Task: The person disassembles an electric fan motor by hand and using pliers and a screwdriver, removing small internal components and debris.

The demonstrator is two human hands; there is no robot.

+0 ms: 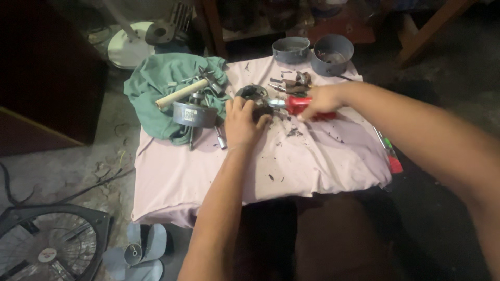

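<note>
Near the cloth-covered bench's (312,171) far edge — left hand (242,122) clamped on dark motor part (256,100), right hand (319,102) closed around red-handled tool (298,104), shaft pointing left into it.

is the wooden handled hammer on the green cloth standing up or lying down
Lying down: the wooden-handled hammer rests flat across the crumpled green cloth, head pointing right.
</note>
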